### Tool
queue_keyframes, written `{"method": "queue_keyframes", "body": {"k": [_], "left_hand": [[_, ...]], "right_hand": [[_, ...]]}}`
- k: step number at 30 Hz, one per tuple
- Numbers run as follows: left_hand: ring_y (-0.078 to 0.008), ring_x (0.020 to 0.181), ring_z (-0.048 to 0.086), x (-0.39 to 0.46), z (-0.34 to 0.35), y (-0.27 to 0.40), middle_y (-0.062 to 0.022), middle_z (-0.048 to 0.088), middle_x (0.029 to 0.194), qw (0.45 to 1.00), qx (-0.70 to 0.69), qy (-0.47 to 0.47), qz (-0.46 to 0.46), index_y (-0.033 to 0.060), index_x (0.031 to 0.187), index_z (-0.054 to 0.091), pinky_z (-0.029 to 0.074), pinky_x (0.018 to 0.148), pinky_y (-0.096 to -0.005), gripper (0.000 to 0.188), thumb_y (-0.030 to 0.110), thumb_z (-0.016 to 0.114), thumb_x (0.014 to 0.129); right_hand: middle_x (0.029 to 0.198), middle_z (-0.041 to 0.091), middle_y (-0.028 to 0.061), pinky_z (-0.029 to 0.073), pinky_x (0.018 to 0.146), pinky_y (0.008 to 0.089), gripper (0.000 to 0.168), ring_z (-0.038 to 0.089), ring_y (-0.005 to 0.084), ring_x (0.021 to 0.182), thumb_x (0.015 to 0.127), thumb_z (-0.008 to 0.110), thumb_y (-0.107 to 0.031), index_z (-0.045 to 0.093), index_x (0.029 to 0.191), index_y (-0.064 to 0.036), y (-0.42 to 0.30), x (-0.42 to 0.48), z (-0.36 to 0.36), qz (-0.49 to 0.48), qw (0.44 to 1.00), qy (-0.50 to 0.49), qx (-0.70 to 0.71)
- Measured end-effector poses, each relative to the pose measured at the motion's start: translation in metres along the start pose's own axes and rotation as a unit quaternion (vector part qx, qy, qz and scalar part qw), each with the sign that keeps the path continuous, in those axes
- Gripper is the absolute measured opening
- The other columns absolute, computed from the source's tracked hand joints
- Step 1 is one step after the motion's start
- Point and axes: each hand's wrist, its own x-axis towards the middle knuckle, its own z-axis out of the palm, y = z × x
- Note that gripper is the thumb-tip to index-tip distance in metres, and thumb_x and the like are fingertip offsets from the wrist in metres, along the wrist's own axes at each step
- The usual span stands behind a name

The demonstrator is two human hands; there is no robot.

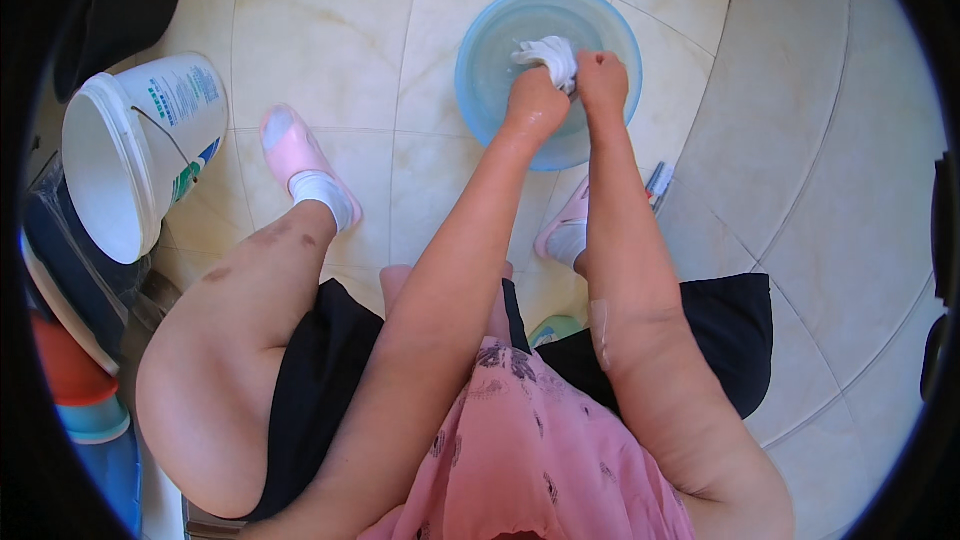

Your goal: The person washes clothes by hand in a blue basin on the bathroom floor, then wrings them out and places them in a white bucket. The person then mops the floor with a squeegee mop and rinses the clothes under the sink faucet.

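A bunched white cloth (551, 56) is held over a translucent blue plastic basin (466, 101) with water in it. My left hand (537, 106) is closed around the cloth, its wrist wet and shiny. Close beside it, my right hand (602, 87) is curled in a fist at the cloth's right side. Folds of the cloth stick out above my left knuckles; the part inside my fists is hidden. The basin stands on the tiled floor (322, 30) in front of my feet.
To the left, a white plastic bucket (180, 101) with a wire handle lies on its side. Stacked red (71, 364) and blue (109, 472) plastic items are below it. My feet wear pink slippers (296, 150). A small brush-like object (660, 181) lies beside my right foot.
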Motion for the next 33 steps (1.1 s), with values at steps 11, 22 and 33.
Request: {"method": "queue_keyframes", "body": {"k": [11, 22, 33], "left_hand": [[-0.0316, 0.104, 0.061, 0.014, -0.029, -0.02, -0.0135, 0.062, 0.112, 0.859, -0.413, -0.018, -0.301, 0.0116, 0.106, 0.063, 0.051, 0.084, -0.0467, 0.033, 0.034, 0.065, 0.082], [-0.0207, 0.078, 0.061, 0.005, -0.006, -0.015, -0.008, 0.063, 0.091, 0.785, -0.544, -0.05, -0.292, 0.0057, 0.098, 0.061, 0.05, 0.067, -0.0353, 0.015, 0.017, 0.057, 0.09], [-0.0224, 0.091, 0.061, 0.015, -0.035, -0.051, -0.0086, 0.063, 0.099, 0.735, -0.624, -0.034, -0.262, 0.0053, 0.106, 0.058, 0.05, 0.077, -0.0372, 0.02, 0.017, 0.052, 0.091]], "right_hand": [[0.084, 0.06, 0.0114, 0.052, 0.063, 0.0435, 0.017, 0.062, 0.0285, 0.074, 0.077, 0.056, -0.011, 0.062, 0.088, 0.001, -0.026, -0.024, 0.027, 0.283, 0.746, -0.035, 0.603], [0.091, 0.066, 0.0209, 0.047, 0.078, 0.0504, 0.033, 0.062, 0.0406, 0.085, 0.086, 0.052, -0.023, 0.064, 0.103, 0.002, -0.018, -0.047, 0.03, 0.046, 0.998, 0.019, 0.05], [0.09, 0.07, 0.0179, 0.051, 0.077, 0.0406, 0.028, 0.066, 0.0311, 0.081, 0.084, 0.046, -0.011, 0.07, 0.094, 0.001, -0.076, -0.106, 0.039, -0.176, 0.962, 0.118, 0.172]]}}
